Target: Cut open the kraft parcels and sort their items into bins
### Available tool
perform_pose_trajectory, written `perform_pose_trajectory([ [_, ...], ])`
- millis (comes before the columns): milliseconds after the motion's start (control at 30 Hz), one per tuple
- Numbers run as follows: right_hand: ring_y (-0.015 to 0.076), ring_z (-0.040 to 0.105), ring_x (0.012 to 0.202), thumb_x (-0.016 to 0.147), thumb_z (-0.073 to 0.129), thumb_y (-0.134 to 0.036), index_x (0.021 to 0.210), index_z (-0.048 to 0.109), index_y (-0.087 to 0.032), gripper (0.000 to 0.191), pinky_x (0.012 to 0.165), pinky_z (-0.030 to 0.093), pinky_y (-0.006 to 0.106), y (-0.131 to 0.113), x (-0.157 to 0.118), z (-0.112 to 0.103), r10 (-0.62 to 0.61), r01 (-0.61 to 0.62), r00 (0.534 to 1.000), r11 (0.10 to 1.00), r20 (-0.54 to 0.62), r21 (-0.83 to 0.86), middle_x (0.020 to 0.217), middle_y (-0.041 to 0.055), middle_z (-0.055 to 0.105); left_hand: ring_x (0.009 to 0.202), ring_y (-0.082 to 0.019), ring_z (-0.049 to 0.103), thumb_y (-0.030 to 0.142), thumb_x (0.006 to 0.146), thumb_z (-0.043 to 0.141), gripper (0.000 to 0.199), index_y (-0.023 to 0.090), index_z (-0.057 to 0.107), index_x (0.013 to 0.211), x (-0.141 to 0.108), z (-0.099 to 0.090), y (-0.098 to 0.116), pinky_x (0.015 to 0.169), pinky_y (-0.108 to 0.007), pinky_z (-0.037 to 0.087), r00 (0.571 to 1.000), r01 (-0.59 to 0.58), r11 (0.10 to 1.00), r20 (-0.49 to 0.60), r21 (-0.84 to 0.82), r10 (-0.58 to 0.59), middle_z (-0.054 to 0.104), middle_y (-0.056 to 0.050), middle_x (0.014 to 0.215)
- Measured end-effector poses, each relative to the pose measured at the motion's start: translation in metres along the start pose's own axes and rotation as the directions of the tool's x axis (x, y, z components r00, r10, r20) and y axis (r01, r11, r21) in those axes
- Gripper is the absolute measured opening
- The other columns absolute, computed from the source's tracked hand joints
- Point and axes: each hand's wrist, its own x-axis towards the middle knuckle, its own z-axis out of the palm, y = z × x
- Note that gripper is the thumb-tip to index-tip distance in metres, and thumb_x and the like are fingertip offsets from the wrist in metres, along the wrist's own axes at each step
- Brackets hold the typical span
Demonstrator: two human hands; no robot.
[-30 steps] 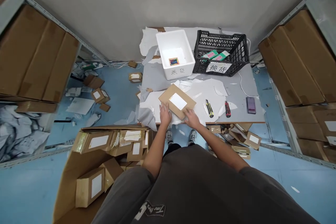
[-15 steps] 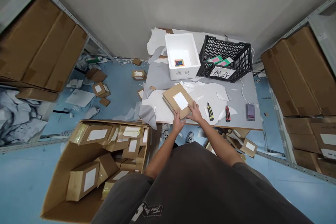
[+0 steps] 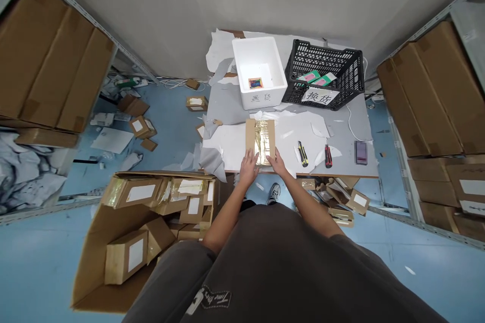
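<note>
Here, hands (image 3: 262,165) spread on a flat brown carton (image 3: 250,136) banded with shiny, crinkled tape (image 3: 262,136).

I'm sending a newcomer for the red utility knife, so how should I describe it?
On the grey table, find the black plastic crate with a white label. In front of it, near the table's front edge, lies the utility knife, red and black, on the side towards the phone. Its neighbour is yellow and black.

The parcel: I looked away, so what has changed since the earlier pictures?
The parcel has been flipped, its taped face up instead of the label, and turned straight. The left hand and right hand still touch it. White box, crate and knives stayed put.
</note>
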Motion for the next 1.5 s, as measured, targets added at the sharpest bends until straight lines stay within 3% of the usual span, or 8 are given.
perform_pose_trajectory([
  [200,0.0338,0.039,0.165,0.101,0.059,-0.073,0.180,0.027,-0.022,0.100,0.134,0.034,0.055,0.009,-0.006,-0.004,0.072,-0.047,0.994,0.960,-0.081,0.277,0.178,0.0166,0.040,0.172,-0.041,0.023,0.029,0.099,0.076,0.077,0.031,0.046,0.171,0.001,0.003,-0.031,0.128,-0.056,0.045,0.994,0.104,0.969,-0.020,-0.222,-0.111,0.007,-0.013,0.189],
  [467,0.0359,0.042,0.164,0.088,0.082,-0.049,0.158,0.063,-0.029,0.075,0.131,0.041,0.056,-0.003,-0.018,-0.022,-0.037,0.040,0.999,0.979,-0.016,0.201,0.168,0.0106,0.055,0.164,-0.033,0.042,0.043,0.099,0.077,0.086,0.031,0.038,0.175,0.008,-0.020,-0.022,0.131,-0.048,0.042,0.993,0.105,0.933,-0.021,-0.344,-0.120,0.049,-0.011,0.174],
  [667,0.0349,0.071,0.131,0.101,0.067,-0.052,0.164,0.055,-0.030,0.068,0.114,0.058,0.054,-0.042,0.029,-0.077,-0.041,0.059,0.987,0.992,-0.155,0.113,0.159,0.0082,0.065,0.119,-0.030,0.077,0.055,0.103,0.070,0.085,0.033,0.034,0.176,0.040,-0.076,0.012,0.110,-0.042,0.056,0.925,0.251,0.891,-0.176,-0.378,-0.335,0.074,-0.008,0.149],
  [800,0.0375,0.077,0.116,0.105,0.058,-0.055,0.173,0.042,-0.030,0.074,0.111,0.058,0.059,-0.048,0.078,-0.092,0.063,-0.056,0.979,0.997,-0.193,0.045,0.148,0.0112,0.073,0.113,-0.029,0.077,0.051,0.108,0.061,0.064,0.026,0.053,0.166,0.087,-0.088,0.020,0.107,-0.042,0.057,0.887,0.317,0.824,-0.160,-0.470,-0.433,0.079,-0.011,0.136],
  [933,0.0355,0.076,0.117,0.106,0.053,-0.061,0.176,0.037,-0.028,0.079,0.107,0.061,0.055,-0.035,0.100,-0.090,0.067,-0.028,0.974,0.984,-0.218,0.175,0.151,0.0146,0.070,0.126,-0.028,0.073,0.053,0.107,0.062,0.067,0.024,0.052,0.167,0.111,-0.085,0.008,0.111,-0.042,0.056,0.913,0.270,0.745,-0.085,-0.610,-0.400,0.068,-0.014,0.155],
  [1100,0.0385,0.057,0.147,0.095,0.069,-0.066,0.162,0.059,-0.029,0.077,0.105,0.064,0.054,-0.018,0.066,-0.087,-0.065,0.090,0.990,0.974,-0.126,0.207,0.170,0.0155,0.051,0.163,-0.037,0.042,0.059,0.085,0.087,0.098,0.030,0.048,0.170,0.082,-0.074,-0.015,0.124,-0.046,0.049,0.993,0.013,0.853,-0.093,-0.523,-0.072,0.035,-0.011,0.182],
  [1200,0.0385,0.044,0.160,0.089,0.078,-0.064,0.156,0.065,-0.031,0.075,0.110,0.061,0.054,-0.015,0.044,-0.082,-0.071,0.081,0.996,0.970,-0.051,0.229,0.172,0.0134,0.047,0.169,-0.036,0.032,0.057,0.089,0.086,0.090,0.031,0.051,0.168,0.066,-0.064,-0.018,0.132,-0.049,0.040,0.998,0.001,0.889,-0.054,-0.458,-0.029,0.038,-0.011,0.180],
  [1500,0.0353,0.064,0.143,0.083,0.087,-0.062,0.142,0.074,-0.028,0.069,0.115,0.058,0.051,-0.047,0.053,-0.108,-0.086,0.111,0.992,0.947,-0.097,0.300,0.156,0.0116,0.067,0.131,-0.028,0.070,0.055,0.093,0.083,0.073,0.028,0.063,0.157,0.066,-0.087,0.001,0.109,-0.037,0.059,0.972,0.074,0.871,-0.158,-0.486,-0.171,0.069,-0.010,0.152],
])
